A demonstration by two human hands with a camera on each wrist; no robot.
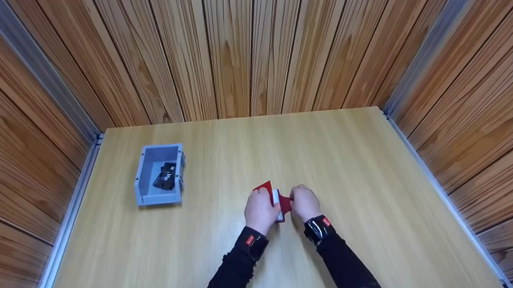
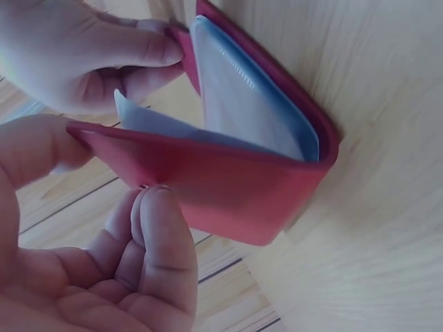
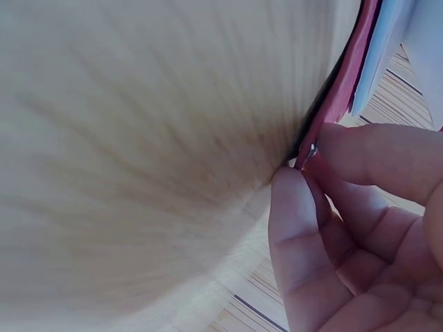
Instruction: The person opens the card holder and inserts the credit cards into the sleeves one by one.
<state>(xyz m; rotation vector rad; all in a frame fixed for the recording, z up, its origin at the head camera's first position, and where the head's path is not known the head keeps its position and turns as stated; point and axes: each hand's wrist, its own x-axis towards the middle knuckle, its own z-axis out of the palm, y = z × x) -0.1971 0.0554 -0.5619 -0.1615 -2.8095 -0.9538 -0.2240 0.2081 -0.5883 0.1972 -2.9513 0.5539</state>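
Red and spread open, a card holder (image 1: 278, 201) with clear plastic sleeves (image 2: 249, 104) is sitting near the middle of the wooden table (image 1: 352, 164). The left hand (image 1: 260, 211) and right hand (image 1: 305, 202) are each pinching one cover, fingers curled. Far left, a grey bin (image 1: 158, 175) is holding a black item (image 1: 165, 176).
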